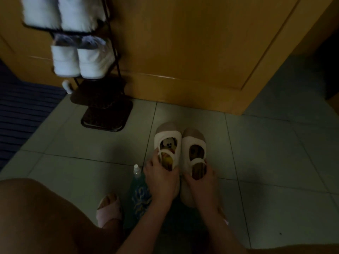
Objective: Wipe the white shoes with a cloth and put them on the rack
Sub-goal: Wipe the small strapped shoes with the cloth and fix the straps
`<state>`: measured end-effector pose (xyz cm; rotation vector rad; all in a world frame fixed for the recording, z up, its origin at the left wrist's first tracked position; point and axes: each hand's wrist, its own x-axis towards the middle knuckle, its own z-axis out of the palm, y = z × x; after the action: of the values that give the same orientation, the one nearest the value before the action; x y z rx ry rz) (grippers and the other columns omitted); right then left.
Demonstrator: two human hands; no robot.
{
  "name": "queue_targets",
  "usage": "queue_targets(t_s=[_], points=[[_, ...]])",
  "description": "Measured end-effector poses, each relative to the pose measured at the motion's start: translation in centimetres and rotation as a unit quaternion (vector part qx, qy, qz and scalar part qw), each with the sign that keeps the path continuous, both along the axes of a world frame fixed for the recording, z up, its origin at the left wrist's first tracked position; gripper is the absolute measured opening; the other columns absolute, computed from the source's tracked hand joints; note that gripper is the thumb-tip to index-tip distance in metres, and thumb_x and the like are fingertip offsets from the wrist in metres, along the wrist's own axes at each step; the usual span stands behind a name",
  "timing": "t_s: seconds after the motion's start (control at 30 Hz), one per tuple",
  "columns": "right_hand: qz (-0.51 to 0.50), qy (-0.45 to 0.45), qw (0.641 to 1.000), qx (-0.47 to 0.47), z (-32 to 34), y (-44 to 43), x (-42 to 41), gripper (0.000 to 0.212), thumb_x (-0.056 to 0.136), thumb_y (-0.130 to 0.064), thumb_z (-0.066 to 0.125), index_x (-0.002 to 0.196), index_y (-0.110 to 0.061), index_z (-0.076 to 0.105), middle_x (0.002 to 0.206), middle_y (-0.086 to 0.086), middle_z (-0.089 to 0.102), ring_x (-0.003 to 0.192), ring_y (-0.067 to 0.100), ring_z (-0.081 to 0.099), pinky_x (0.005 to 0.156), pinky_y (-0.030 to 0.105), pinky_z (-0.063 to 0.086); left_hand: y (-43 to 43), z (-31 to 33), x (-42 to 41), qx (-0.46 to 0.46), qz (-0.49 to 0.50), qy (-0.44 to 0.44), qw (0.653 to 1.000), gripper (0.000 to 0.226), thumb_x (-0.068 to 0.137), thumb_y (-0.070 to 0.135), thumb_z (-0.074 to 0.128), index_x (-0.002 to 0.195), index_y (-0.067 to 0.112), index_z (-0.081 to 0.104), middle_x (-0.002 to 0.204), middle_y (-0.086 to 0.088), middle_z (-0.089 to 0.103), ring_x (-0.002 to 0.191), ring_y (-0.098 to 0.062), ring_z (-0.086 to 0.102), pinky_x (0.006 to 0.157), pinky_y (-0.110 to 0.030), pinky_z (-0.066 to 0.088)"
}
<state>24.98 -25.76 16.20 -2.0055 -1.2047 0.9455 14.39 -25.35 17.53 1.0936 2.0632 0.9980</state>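
Two small white strap shoes stand side by side on the tiled floor, toes pointing away from me. My left hand grips the heel end of the left shoe, thumb on its outer edge. My right hand grips the heel end of the right shoe, fingers curled into its opening. Both shoes have printed insoles and beige toe caps. A pale cloth lies under my right hand, mostly hidden. The black shoe rack stands at the upper left against a wooden door.
White sneakers and other white footwear fill the rack's upper tiers; its lower tiers look dark. A spray bottle lies by my left wrist. My slippered foot and knee are at bottom left. A dark mat lies left.
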Motion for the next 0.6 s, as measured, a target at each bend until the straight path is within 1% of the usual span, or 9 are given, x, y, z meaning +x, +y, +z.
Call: queue_targets(t_s=[0.07, 0.1, 0.2, 0.3, 0.37, 0.43, 0.47, 0.5, 0.6], points=[[0.011, 0.006, 1.000, 0.017, 2.3, 1.3, -1.3, 0.089, 0.070, -0.042, 0.076, 0.143, -0.024, 0.028, 0.135, 0.007, 0.042, 0.118, 0.026, 0.049, 0.095, 0.048, 0.046, 1.0, 2.2, -1.6, 0.017, 0.000, 0.016, 1.000, 0.083, 0.073, 0.028, 0.074, 0.142, 0.023, 0.029, 0.134, -0.011, 0.045, 0.124, -0.027, 0.039, 0.096, -0.038, 0.040], [0.021, 0.004, 0.999, 0.028, 3.4, 1.9, -2.1, 0.089, 0.072, -0.040, 0.076, 0.144, -0.024, 0.027, 0.134, 0.007, 0.041, 0.118, 0.027, 0.048, 0.095, 0.048, 0.046, 1.6, 3.3, -2.6, 0.022, 0.000, 0.026, 0.999, 0.083, 0.073, 0.029, 0.074, 0.142, 0.023, 0.029, 0.134, -0.012, 0.045, 0.123, -0.027, 0.039, 0.095, -0.038, 0.040], [0.056, 0.001, 0.996, 0.062, 6.6, 3.9, -4.8, 0.088, 0.074, -0.040, 0.074, 0.145, -0.024, 0.024, 0.133, 0.008, 0.039, 0.118, 0.027, 0.047, 0.095, 0.045, 0.046, 3.6, 6.1, -6.4, 0.030, 0.005, 0.050, 0.998, 0.084, 0.071, 0.030, 0.075, 0.142, 0.023, 0.030, 0.133, -0.013, 0.044, 0.123, -0.030, 0.039, 0.096, -0.043, 0.041], [0.092, 0.022, 0.993, 0.073, 9.2, 5.9, -8.0, 0.084, 0.076, -0.037, 0.073, 0.144, -0.020, 0.027, 0.134, 0.009, 0.039, 0.120, 0.028, 0.046, 0.094, 0.039, 0.044, 5.5, 8.8, -11.1, 0.030, 0.006, 0.061, 0.998, 0.083, 0.069, 0.030, 0.077, 0.139, 0.018, 0.034, 0.131, -0.016, 0.045, 0.121, -0.034, 0.042, 0.097, -0.043, 0.041], [0.114, 0.033, 0.990, 0.080, 10.2, 7.3, -10.5, 0.082, 0.076, -0.037, 0.074, 0.142, -0.021, 0.029, 0.135, 0.008, 0.041, 0.121, 0.029, 0.047, 0.097, 0.043, 0.045, 6.9, 10.2, -14.7, 0.018, -0.001, 0.066, 0.998, 0.084, 0.066, 0.032, 0.079, 0.136, 0.015, 0.036, 0.129, -0.017, 0.048, 0.120, -0.036, 0.044, 0.099, -0.042, 0.040], [0.135, 0.036, 0.987, 0.074, 10.9, 8.7, -13.1, 0.080, 0.073, -0.038, 0.075, 0.139, -0.023, 0.032, 0.134, 0.007, 0.044, 0.120, 0.029, 0.048, 0.096, 0.047, 0.046, 8.1, 11.1, -18.2, 0.002, -0.003, 0.049, 0.999, 0.092, 0.057, 0.040, 0.079, 0.135, 0.016, 0.036, 0.127, -0.016, 0.051, 0.119, -0.037, 0.046, 0.100, -0.045, 0.041], [0.143, 0.033, 0.987, 0.068, 11.0, 9.4, -14.3, 0.080, 0.072, -0.038, 0.075, 0.138, -0.023, 0.033, 0.133, 0.006, 0.045, 0.119, 0.028, 0.048, 0.095, 0.046, 0.046, 8.5, 11.3, -19.8, -0.005, -0.001, 0.040, 0.999, 0.095, 0.053, 0.043, 0.078, 0.134, 0.016, 0.036, 0.127, -0.016, 0.052, 0.118, -0.037, 0.047, 0.100, -0.047, 0.041], [0.151, 0.026, 0.986, 0.061, 11.0, 10.0, -15.6, 0.079, 0.071, -0.038, 0.076, 0.137, -0.023, 0.034, 0.132, 0.006, 0.045, 0.118, 0.028, 0.049, 0.093, 0.043, 0.046, 8.8, 11.3, -21.2, -0.011, 0.001, 0.035, 0.999, 0.094, 0.054, 0.042, 0.079, 0.134, 0.016, 0.037, 0.127, -0.015, 0.052, 0.117, -0.036, 0.048, 0.099, -0.048, 0.042], [0.174, 0.007, 0.984, 0.036, 9.7, 11.4, -19.0, 0.077, 0.068, -0.039, 0.076, 0.132, -0.021, 0.038, 0.128, 0.006, 0.046, 0.114, 0.027, 0.050, 0.087, 0.039, 0.047, 9.1, 9.9, -24.5, -0.019, 0.021, 0.016, 0.999, 0.078, 0.064, 0.026, 0.081, 0.131, 0.012, 0.042, 0.126, -0.015, 0.054, 0.116, -0.034, 0.051, 0.097, -0.047, 0.044]])
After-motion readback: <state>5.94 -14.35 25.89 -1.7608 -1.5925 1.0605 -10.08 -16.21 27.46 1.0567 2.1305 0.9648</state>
